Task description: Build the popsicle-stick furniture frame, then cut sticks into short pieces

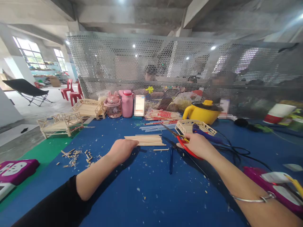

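My left hand (121,150) rests on the blue table (151,195), its curled fingertips touching the near end of a bundle of thin wooden sticks (148,140). My right hand (197,145) grips red-handled scissors (182,142), whose blades point up and left over the table. One loose stick (161,149) lies between the hands, beside a dark blue pen (170,160). A small stick-built tray (195,126) stands just beyond my right hand with a blue glue gun (207,134) lying on it.
Stick-built miniature benches (60,123) (90,108) stand at the far left, wood scraps (74,156) near them. Pink bottles (120,103), a yellow pot (201,112) and black cables (236,151) line the back and right. Purple boxes (16,170) (272,186) sit at both near corners. People sit behind a mesh screen.
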`<state>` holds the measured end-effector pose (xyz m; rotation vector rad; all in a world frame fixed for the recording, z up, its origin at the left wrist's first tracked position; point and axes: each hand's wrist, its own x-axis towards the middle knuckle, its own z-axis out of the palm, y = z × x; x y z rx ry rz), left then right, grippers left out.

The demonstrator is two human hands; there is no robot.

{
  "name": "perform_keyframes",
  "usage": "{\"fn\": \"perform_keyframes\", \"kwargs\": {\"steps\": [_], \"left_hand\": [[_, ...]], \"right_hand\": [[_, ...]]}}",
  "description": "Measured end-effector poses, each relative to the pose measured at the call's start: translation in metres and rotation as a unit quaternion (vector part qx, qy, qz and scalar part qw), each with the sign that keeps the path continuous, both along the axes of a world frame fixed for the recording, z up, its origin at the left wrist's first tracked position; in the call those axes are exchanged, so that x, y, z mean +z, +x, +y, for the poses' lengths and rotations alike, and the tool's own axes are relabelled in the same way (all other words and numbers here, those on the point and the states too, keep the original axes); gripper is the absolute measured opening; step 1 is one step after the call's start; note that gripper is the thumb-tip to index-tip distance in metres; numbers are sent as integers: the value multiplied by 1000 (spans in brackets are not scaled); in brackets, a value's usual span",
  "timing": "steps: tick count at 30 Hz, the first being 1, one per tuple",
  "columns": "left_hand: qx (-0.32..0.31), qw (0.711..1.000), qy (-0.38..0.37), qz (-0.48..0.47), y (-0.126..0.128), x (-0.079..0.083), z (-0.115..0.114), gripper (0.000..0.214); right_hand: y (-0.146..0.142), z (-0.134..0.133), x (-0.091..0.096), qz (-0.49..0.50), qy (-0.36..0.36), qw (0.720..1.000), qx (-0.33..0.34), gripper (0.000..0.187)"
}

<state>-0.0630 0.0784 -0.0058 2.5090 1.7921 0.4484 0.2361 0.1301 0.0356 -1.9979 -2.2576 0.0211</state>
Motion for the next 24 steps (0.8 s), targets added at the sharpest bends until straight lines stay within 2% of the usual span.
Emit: {"fn": "perform_keyframes", "kwargs": {"steps": [3,6,10,13,16,19,20,21,22,23,24], "left_hand": [[-23,995,4,95,16,0,0,27],[-27,991,24,131,21,1,-1,23],[-17,987,26,157,25,1,-2,24],[-5,986,21,166,28,1,-4,22],[-1,990,13,141,25,3,-4,22],[43,999,13,-2,12,9,-3,22],[68,994,7,-89,6,11,-2,22],[90,977,-10,-195,1,13,-1,23],[103,942,-39,-316,-4,14,-1,25],[107,890,-73,-437,-8,15,-1,27],[105,825,-107,-545,-10,15,-1,27]], "right_hand": [[22,-8,1,-39,-20,999,-20,34],[42,-18,0,-78,-57,994,-49,36],[63,-32,-8,-83,-95,989,-82,33],[69,-43,-9,-98,-109,985,-94,33],[59,-56,3,-155,-94,978,-105,35],[29,-68,21,-198,-56,976,-71,26],[14,-70,25,-194,-26,980,-35,24],[-3,-71,27,-176,-5,984,23,23],[-21,-70,26,-152,16,984,90,22],[-40,-67,23,-127,31,979,157,23],[-59,-62,18,-109,39,972,202,23]]}}
